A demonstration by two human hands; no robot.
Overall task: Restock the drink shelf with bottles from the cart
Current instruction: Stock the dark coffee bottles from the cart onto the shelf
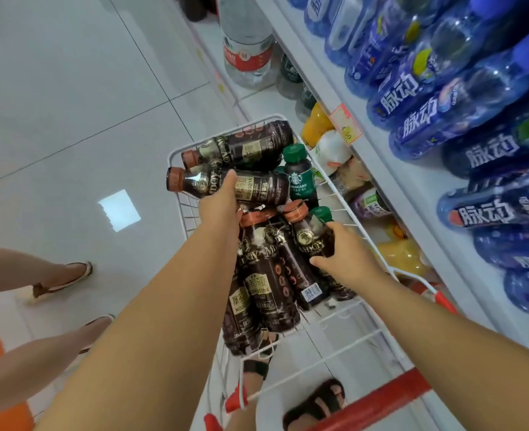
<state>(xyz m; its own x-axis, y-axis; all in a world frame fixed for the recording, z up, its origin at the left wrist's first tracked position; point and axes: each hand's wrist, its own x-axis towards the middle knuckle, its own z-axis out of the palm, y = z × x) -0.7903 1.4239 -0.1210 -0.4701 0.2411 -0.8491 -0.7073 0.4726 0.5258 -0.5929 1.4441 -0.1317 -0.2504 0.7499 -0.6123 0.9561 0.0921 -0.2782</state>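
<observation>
The left hand grips a dark brown plastic coffee bottle lying across the pile in the white wire cart, and the right hand grips another brown coffee bottle with an orange-brown cap. The pile is loose, so pulling these out could make others roll. A smooth bottle might slip on its way to the white drink shelf.

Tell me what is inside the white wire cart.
Dark coffee bottles with brown caps, piled lying down, and two green-capped bottles are in the cart. The left hand and right hand each grip one coffee bottle. The pile and arms hide whatever lies underneath.
</observation>
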